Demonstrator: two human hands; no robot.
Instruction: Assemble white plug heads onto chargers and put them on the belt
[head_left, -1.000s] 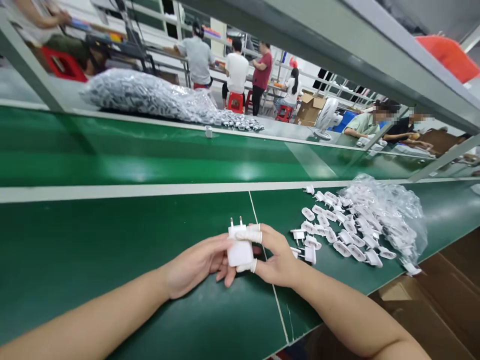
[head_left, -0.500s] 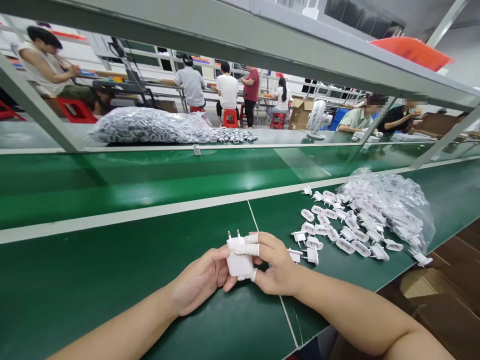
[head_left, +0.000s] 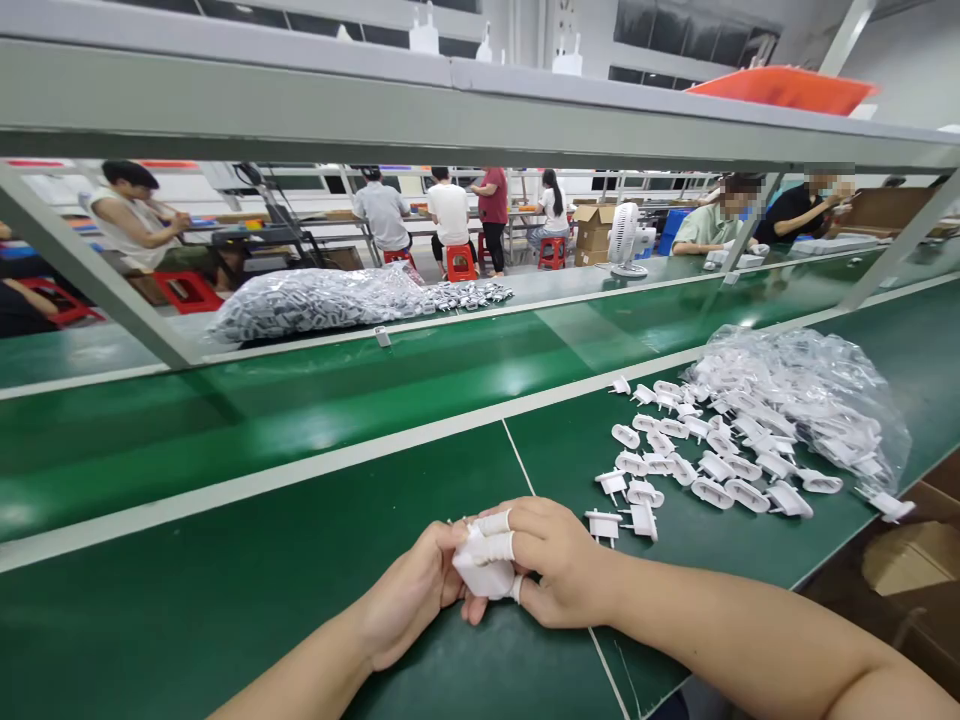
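- The left hand [head_left: 412, 600] was closed around the left side of a white charger [head_left: 486, 577], and the right hand [head_left: 559, 560] was clamped on it from the other side, its finger covers [head_left: 493, 547] lying across the upper part.
- The charger was held over the green table [head_left: 262, 560], short of the white strip [head_left: 420, 440] along the far edge.
- Small prong tips [head_left: 451, 522] showed above the fingers, so I judged that a plug piece was already set there; whether it was fully pressed in, I could not tell.
- Many loose plug pieces [head_left: 791, 500] lay toward the right end of the table, and more were in a clear bag [head_left: 840, 370]; these seemed left to do.
- On the shelf [head_left: 300, 100] above stood white blocks [head_left: 424, 38] with prongs up, perhaps finished ones.
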